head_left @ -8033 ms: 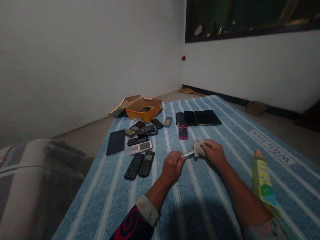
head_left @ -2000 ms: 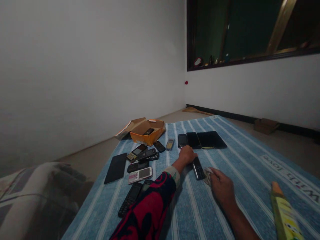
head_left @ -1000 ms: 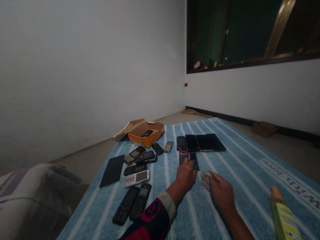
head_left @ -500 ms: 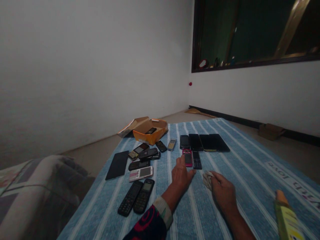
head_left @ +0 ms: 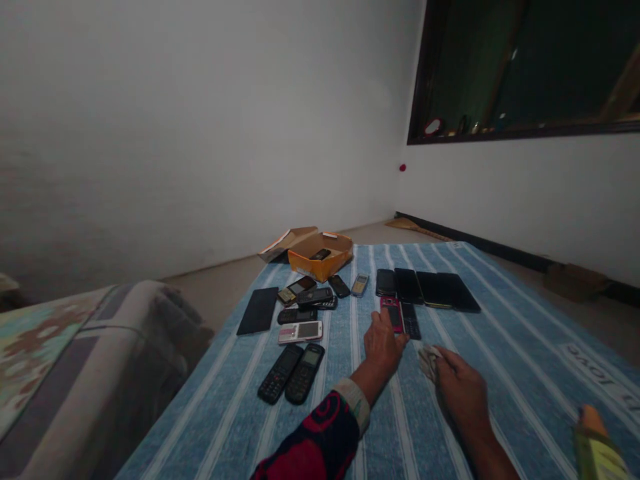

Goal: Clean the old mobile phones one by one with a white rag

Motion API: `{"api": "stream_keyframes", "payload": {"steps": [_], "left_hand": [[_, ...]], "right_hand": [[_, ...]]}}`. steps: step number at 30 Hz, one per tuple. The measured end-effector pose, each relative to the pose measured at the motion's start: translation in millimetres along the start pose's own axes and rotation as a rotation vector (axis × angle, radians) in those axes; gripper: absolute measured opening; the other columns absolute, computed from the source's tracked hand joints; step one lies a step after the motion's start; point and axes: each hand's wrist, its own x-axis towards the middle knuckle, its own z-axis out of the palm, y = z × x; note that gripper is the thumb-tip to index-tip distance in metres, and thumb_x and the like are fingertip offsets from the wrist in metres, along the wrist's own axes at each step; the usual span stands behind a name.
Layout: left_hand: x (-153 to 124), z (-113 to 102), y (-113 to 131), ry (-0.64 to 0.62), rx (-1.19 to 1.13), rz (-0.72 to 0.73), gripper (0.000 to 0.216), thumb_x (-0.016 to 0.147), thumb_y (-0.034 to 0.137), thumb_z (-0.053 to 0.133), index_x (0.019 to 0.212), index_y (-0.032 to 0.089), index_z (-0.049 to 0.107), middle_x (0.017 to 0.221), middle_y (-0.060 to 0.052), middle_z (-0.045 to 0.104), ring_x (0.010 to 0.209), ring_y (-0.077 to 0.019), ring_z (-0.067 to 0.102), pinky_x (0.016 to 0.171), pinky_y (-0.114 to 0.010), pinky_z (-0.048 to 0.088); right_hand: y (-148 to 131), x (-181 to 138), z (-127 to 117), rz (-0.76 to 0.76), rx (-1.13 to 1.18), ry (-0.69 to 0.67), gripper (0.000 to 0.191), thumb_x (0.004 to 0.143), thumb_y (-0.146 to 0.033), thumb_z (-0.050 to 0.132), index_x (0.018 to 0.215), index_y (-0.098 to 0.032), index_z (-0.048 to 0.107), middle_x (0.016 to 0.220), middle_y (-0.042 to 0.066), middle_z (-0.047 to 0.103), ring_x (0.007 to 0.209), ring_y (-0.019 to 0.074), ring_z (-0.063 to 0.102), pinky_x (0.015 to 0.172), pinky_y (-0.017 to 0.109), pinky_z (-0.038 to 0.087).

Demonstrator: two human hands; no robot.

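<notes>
My left hand (head_left: 383, 343) is at the lower left corner of a pink mobile phone (head_left: 393, 315). Its bent fingers press on the phone's left side, with the thumb stretched towards the bottom edge of the black keypad phone (head_left: 411, 322) right beside it. A crumpled pale cloth (head_left: 429, 361) is pinched in my right hand (head_left: 463, 390), just right of these two phones. Behind them lies a row of dark phones, among them a small one (head_left: 386, 283) at the left and a large black one (head_left: 459, 292) at the right.
Several phones, including a white one (head_left: 301, 332) and a black keypad phone (head_left: 305, 375), lie to the left beside a black tablet-like slab (head_left: 257, 311). An open orange box (head_left: 320, 257) holds a phone. A yellow-green bottle (head_left: 599, 447) is at right on the blue striped cloth (head_left: 210, 400).
The view has turned a little left, shifting everything rightward in the picture. My left hand stays at the pink phone, and my right hand still holds the cloth.
</notes>
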Motion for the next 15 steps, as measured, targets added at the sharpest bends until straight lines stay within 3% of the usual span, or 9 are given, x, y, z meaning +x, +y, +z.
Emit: {"api": "stream_keyframes", "payload": {"steps": [9, 15], "left_hand": [[-19.1, -2.8, -9.8, -0.026, -0.096, 0.029, 0.050, 0.082, 0.030, 0.061, 0.128, 0.017, 0.045, 0.121, -0.010, 0.054, 0.111, -0.0239, 0.055, 0.093, -0.030, 0.043], [-48.5, -15.3, -27.4, -0.107, -0.049, 0.103, 0.032, 0.085, 0.031, 0.055, 0.113, 0.017, 0.056, 0.116, -0.011, 0.058, 0.108, -0.0248, 0.056, 0.093, -0.033, 0.044]], "right_hand": [[0.6, -2.0, -8.1, 0.086, -0.094, -0.054, 0.049, 0.071, -0.045, 0.047, 0.094, -0.013, 0.076, 0.095, 0.015, 0.075, 0.094, 0.0380, 0.069, 0.086, 0.053, 0.053], [2.8, -2.6, -11.6, 0.060, -0.144, -0.062, 0.051, 0.070, -0.049, 0.047, 0.093, -0.015, 0.077, 0.095, 0.015, 0.075, 0.092, 0.0384, 0.069, 0.084, 0.051, 0.053]]}}
